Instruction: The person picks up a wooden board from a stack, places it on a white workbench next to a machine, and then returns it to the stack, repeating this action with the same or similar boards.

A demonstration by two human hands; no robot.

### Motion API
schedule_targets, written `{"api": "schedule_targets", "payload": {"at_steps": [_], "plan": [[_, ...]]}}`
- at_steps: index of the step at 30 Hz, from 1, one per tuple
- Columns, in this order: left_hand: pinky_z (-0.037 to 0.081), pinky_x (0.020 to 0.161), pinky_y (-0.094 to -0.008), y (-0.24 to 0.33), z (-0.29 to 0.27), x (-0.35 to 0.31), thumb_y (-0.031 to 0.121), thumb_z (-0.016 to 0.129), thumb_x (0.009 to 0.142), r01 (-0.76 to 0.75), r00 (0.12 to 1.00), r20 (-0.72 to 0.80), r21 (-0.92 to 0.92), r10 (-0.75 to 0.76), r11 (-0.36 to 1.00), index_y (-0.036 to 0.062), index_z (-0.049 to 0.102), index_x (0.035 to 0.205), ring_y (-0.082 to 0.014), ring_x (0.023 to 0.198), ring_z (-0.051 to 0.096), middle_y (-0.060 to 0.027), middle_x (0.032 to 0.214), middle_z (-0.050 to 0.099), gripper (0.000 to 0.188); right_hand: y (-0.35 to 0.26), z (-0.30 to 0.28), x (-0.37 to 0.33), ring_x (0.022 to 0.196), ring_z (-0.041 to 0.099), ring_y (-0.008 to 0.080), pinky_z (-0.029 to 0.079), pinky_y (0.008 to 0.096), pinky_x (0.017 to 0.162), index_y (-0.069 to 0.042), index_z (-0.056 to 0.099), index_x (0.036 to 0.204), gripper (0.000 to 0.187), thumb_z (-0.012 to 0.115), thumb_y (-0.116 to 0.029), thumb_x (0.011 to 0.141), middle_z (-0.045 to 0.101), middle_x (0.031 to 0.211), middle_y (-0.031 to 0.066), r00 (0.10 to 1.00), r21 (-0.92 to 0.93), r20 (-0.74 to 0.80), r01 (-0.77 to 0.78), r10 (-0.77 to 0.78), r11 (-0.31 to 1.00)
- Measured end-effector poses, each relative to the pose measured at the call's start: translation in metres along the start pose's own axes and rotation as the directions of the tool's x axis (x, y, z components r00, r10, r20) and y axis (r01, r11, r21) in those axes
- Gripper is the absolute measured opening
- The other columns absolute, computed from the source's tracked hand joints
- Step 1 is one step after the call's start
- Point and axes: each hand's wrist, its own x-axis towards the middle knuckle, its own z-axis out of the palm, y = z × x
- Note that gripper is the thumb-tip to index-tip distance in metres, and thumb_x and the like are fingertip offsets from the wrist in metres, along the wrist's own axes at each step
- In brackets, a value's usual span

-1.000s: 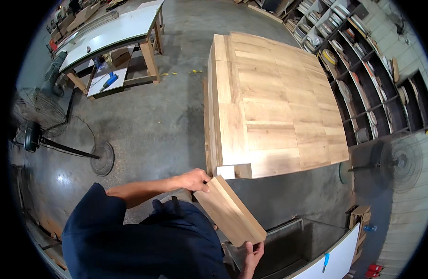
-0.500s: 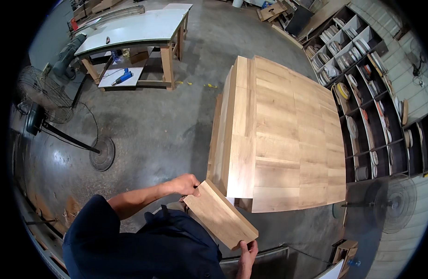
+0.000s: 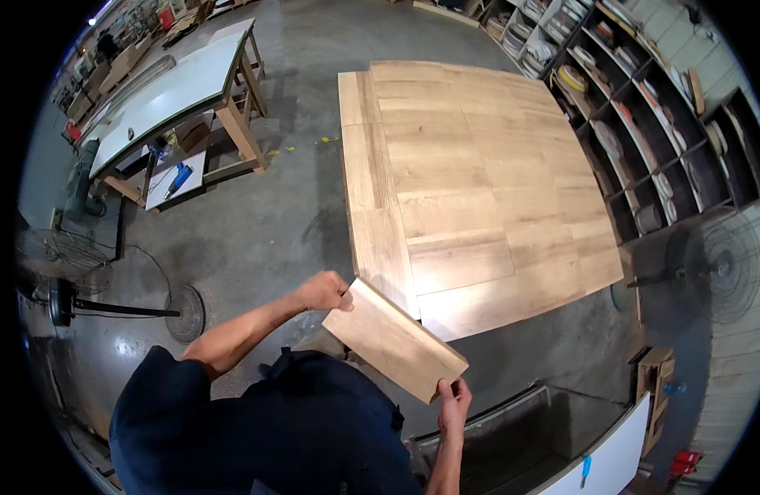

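Note:
A light wood-grain board (image 3: 395, 340) slants in front of my body, held at both ends. My left hand (image 3: 324, 292) is closed on its upper left end. At the lower right end, my right hand (image 3: 455, 404) pinches the edge, thumb on the broad face. Just beyond the board stands a broad stack of similar wood-grain panels (image 3: 479, 190), its top laid out in rows. The board's upper edge overlaps the stack's near corner in the view; whether they touch I cannot tell.
At the far left is a white-topped workbench (image 3: 178, 87) with a blue heat gun (image 3: 178, 179) on its lower shelf. A pedestal fan (image 3: 62, 302) stands left, another fan (image 3: 718, 268) right. Dark shelves (image 3: 635, 157) hold rolls of edging. Near right is a white panel (image 3: 598, 462) bearing a blue-handled tool (image 3: 586, 471).
My view has turned, so the stack and bench appear further left and more of the near right side shows. Both hands still hold the board, now higher in view and nearer the stack's top.

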Motion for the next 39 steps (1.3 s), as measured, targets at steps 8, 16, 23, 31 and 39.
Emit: {"api": "schedule_targets", "payload": {"at_steps": [8,16,23,31,39], "plan": [[0.043,0.059,-0.0286,0.004,-0.004,0.021,0.019,0.070,0.071,0.028,0.993,0.119,-0.178,-0.007,0.984,0.0009,0.066,0.080,-0.0100,0.060,0.053,-0.0079,0.064,0.062,0.020,0.007,0.004,0.010,0.080,0.055,0.0110,0.043,0.0253,0.073,0.004,0.060,0.107,0.031,0.061,-0.012,0.081,0.063,0.091,0.0062,0.994,0.027,-0.078,-0.075,0.077,0.997],[0.045,0.058,-0.0286,0.000,0.006,0.023,0.019,0.067,0.071,0.289,0.939,0.245,-0.185,-0.241,0.939,0.0013,0.069,0.086,-0.0095,0.061,0.054,-0.0040,0.067,0.064,0.024,-0.016,0.014,0.029,0.073,0.051,0.0076,0.044,0.0241,0.066,0.003,0.062,0.104,0.027,0.060,-0.012,0.082,0.063,0.082,0.0032,0.963,-0.095,-0.248,-0.131,0.104,0.987],[0.046,0.061,-0.0276,-0.020,0.000,0.029,0.014,0.066,0.070,0.266,0.959,0.195,-0.354,-0.207,0.897,-0.0012,0.068,0.088,-0.0084,0.063,0.053,-0.0045,0.069,0.064,0.024,-0.053,0.031,0.052,0.069,0.050,0.0070,0.043,0.0239,0.063,0.004,0.064,0.098,0.022,0.060,-0.011,0.082,0.061,0.075,0.0013,0.974,-0.196,-0.218,-0.112,0.069,0.974],[0.045,0.060,-0.0249,-0.029,-0.054,0.050,0.011,0.068,0.068,0.177,0.984,0.059,-0.445,-0.168,0.878,-0.0004,0.067,0.075,-0.0074,0.064,0.054,-0.0025,0.066,0.063,0.013,-0.047,0.086,0.069,0.060,0.046,0.0054,0.039,0.0228,0.054,0.005,0.065,0.084,0.016,0.061,-0.010,0.082,0.058,0.068,-0.0017,0.974,-0.038,-0.224,0.034,-0.042,0.999],[0.046,0.063,-0.0276,-0.031,-0.101,0.080,0.011,0.070,0.067,0.288,0.957,0.070,-0.281,-0.280,0.915,0.0012,0.069,0.089,-0.0111,0.068,0.056,-0.0036,0.074,0.064,0.024,-0.035,0.132,0.046,0.059,0.046,0.0069,0.038,0.0230,0.053,0.005,0.065,0.081,0.017,0.064,-0.011,0.081,0.058,0.067,-0.0005,0.960,0.103,-0.275,-0.018,0.046,0.995]]}}
